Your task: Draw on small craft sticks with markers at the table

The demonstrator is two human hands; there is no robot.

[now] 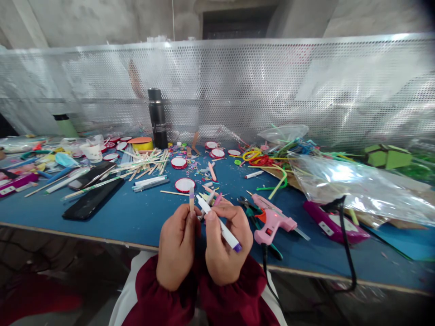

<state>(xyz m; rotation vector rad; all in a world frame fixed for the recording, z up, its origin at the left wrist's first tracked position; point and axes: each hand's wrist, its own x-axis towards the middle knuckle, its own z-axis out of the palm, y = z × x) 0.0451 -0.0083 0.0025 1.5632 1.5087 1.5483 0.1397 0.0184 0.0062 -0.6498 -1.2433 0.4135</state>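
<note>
My left hand (177,246) is closed around a thin wooden craft stick (191,199) with a purple-tinted tip, held upright near the table's front edge. My right hand (224,246) grips a white marker (219,223) with a purple end, its tip slanting toward the stick. Both hands are close together in front of my dark red sleeves. Just beyond the fingers lie a few more sticks and markers on the blue table (142,215).
A pink glue gun (272,219) with a black cord lies right of my hands, pliers beside it. A black phone (91,199), loose sticks, round red-rimmed lids, a black flask (157,118), plastic bags and pipe cleaners crowd the table. A perforated metal screen backs it.
</note>
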